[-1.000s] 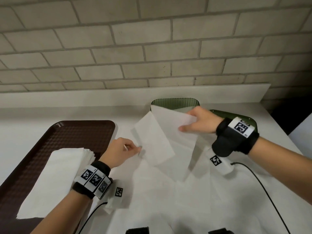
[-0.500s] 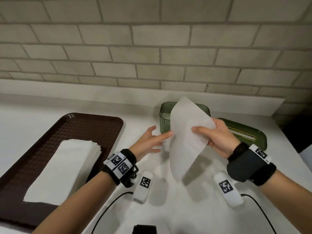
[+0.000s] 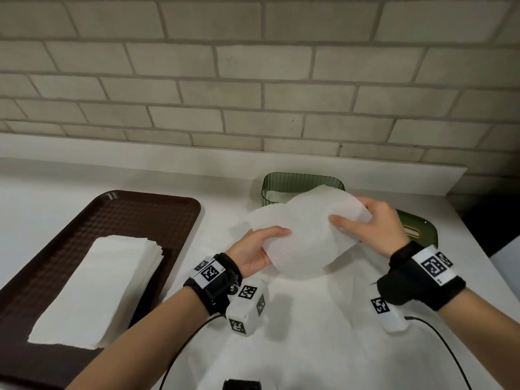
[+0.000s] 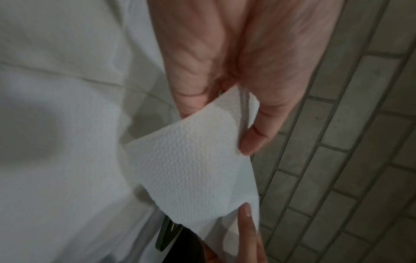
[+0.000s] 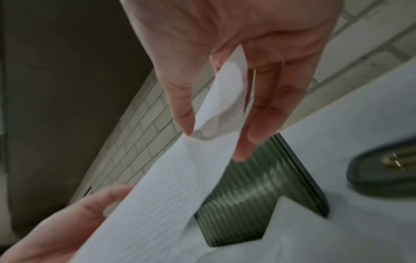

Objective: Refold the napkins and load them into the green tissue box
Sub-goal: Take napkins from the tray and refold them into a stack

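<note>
I hold one white napkin (image 3: 306, 235) in the air between both hands, just in front of the green tissue box (image 3: 278, 187). My left hand (image 3: 257, 247) pinches its left end between thumb and fingers; the left wrist view shows the embossed napkin (image 4: 191, 169) in that pinch. My right hand (image 3: 365, 223) pinches the right end, thumb on top; the right wrist view shows the napkin (image 5: 180, 178) running from that pinch toward the left hand, with the ribbed green box (image 5: 247, 195) below. The box stands open with white paper inside.
A brown tray (image 3: 121, 215) at the left carries a stack of white napkins (image 3: 98, 288). The green box lid (image 3: 419, 229) lies right of the box, behind my right hand. Other unfolded napkins (image 3: 323, 319) cover the white counter. A brick wall stands behind.
My left hand, open half a second ago, has taken hold of the napkin's left end. The napkin, then hanging upright from my right hand, now lies stretched sideways between both hands.
</note>
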`<state>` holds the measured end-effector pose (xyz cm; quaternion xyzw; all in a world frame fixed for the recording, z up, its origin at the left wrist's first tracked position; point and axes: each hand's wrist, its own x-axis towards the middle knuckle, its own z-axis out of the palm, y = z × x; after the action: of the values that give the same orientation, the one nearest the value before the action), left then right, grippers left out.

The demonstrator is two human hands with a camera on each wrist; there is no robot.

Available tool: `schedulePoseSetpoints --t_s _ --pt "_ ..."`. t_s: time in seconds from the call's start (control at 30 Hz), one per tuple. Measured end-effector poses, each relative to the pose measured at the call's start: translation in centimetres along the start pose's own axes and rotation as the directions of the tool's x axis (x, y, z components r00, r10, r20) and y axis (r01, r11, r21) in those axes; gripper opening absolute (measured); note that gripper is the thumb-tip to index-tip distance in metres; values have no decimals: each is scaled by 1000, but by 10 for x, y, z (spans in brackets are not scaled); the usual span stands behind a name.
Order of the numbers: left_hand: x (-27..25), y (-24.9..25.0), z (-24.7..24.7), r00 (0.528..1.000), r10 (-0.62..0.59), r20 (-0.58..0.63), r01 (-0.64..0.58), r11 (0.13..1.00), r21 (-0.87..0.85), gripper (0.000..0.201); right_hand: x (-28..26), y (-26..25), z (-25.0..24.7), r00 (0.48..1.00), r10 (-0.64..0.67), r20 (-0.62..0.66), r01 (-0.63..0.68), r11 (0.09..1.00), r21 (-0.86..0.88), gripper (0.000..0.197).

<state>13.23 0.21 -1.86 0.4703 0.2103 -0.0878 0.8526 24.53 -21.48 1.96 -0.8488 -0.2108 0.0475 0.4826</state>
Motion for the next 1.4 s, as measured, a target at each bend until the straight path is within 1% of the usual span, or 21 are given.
schedulePoseSetpoints --t_s 0.17,0.23,0.33,0.43,0.53,0.57,0.63,0.67,0.7,0.77,0.83,0.9,0.93,1.0,1.07,1.13,1.2,1.23,1.27,1.33,1.4 --pt "1 -4 -4 994 -42 -103 46 998 31 30 0 12 8 994 104 32 -95 974 -205 20" --pt "-2 -3 -5 992 -77 -101 79 997 11 31 -2 16 11 995 94 20 -88 976 -201 20" --pt "-7 -1 -3 993 -93 -72 90 995 -45 33 -8 10 14 998 -65 23 68 983 -168 18" --pt "-15 1 6 996 -88 4 88 993 -81 37 -21 -2 24 969 -226 98 238 962 -134 15" --pt "-22 3 14 979 -57 198 60 998 -11 70 -36 -16 37 926 -296 234 316 947 -54 13" --pt "-25 4 17 972 -45 230 46 999 1 73 -40 -20 40 906 -297 302 313 950 -5 14" --pt "-26 3 20 973 10 230 -16 1000 23 50 -44 -25 43 876 -292 382 286 955 75 23" --pt "-25 1 21 977 56 204 -61 998 20 35 -43 -25 42 887 -295 356 282 955 90 29" --pt "-24 1 21 984 96 151 -98 995 6 31 -38 -23 41 907 -299 296 288 954 80 34" --pt "-20 2 16 986 131 106 -124 990 -72 37 -27 -20 38 942 -262 209 259 965 42 46" --pt "-19 7 16 979 173 104 -155 975 -161 40 -17 -18 33 955 -134 266 102 986 128 60" --pt "-14 17 20 969 237 73 -218 954 -206 41 -5 -17 28 941 -73 331 -30 955 294 64" --pt "-11 24 22 958 284 44 -270 941 -204 42 2 -18 25 949 -77 306 -34 939 342 63" --pt "-3 41 25 915 400 -43 -402 905 -142 48 20 -24 20 985 -87 152 26 930 366 60" --pt "7 58 22 831 539 -138 -542 840 22 58 43 -29 14 999 -48 -20 52 925 376 54" --pt "19 74 18 729 660 -180 -614 747 254 61 65 -32 9 986 -33 -164 87 939 333 49" --pt "31 85 15 639 758 -130 -589 591 551 41 83 -29 7 973 -62 -222 115 965 235 41" --pt "36 88 14 614 785 -79 -529 485 697 29 91 -27 8 972 -70 -223 110 979 172 33" --pt "41 90 11 613 789 -37 -447 384 808 20 97 -24 10 973 -76 -217 99 990 96 25" --pt "45 86 8 668 743 25 -304 243 921 12 106 -15 15 983 -69 -171 63 997 -43 15" --pt "43 77 6 721 685 104 -229 93 969 11 108 -6 20 995 -57 -87 42 985 -165 8"
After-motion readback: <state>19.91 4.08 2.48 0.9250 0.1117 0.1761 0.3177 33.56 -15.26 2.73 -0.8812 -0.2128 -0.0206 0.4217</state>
